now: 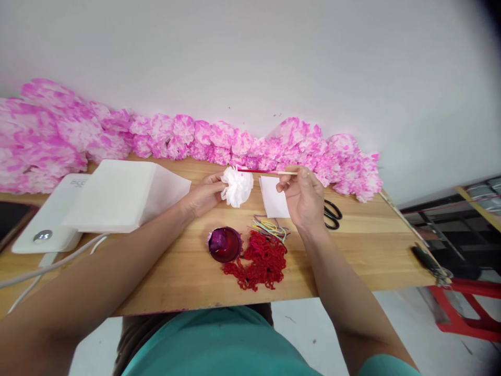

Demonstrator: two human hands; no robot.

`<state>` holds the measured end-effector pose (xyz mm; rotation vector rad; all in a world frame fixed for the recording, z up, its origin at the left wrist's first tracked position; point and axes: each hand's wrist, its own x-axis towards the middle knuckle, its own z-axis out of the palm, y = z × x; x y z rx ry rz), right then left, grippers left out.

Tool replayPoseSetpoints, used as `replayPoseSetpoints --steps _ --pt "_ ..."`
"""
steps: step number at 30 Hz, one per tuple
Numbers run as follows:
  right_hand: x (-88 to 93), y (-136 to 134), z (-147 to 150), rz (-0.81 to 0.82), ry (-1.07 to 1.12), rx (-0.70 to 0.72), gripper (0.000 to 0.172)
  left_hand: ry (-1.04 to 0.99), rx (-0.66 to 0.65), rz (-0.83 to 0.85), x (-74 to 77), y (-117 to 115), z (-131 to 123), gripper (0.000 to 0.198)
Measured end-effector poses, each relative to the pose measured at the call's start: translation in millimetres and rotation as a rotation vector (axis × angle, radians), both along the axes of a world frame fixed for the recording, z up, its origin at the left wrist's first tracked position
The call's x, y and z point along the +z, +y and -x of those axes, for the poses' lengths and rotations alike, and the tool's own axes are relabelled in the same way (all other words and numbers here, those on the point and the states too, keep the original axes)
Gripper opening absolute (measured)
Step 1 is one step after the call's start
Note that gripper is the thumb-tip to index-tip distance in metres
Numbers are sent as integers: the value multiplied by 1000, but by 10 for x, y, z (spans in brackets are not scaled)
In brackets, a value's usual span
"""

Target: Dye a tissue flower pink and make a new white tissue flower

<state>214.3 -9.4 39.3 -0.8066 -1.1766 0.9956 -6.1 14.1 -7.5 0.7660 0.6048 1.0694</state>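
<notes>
My left hand (206,194) is closed on a white tissue-paper flower (237,187) and holds it above the table. A few small pink marks show on its upper petals. In my right hand (306,197) I grip a thin stick (270,172), pale at the hand end and dark red towards its tip, which touches or lies just over the flower's top edge. Below the flower stands a small cup of dark red-purple liquid (230,245). Beside the cup lies a heap of red yarn (262,263), with loose coloured strings (270,227) just behind it.
Pink-and-white paper flowers (223,134) line the wall. White paper sheets (272,196) and black-handled scissors (332,214) lie near my right hand. At the left are a white paper stack (113,193), a white device (50,219) and cables (50,269). A red stool (465,308) stands at the right.
</notes>
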Motion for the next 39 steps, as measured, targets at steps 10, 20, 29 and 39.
replayPoseSetpoints --steps 10,20,29,39 --pt "-2 -16 -9 -35 -92 -14 25 -13 -17 1 -17 18 -7 23" --pt "14 19 -22 -52 -24 -26 26 1 3 23 -9 10 -10 22" --pt "-7 21 -24 -22 -68 -34 26 8 1 39 20 5 1 19" --pt "10 11 -4 -5 -79 -23 30 -1 2 24 -8 22 11 15"
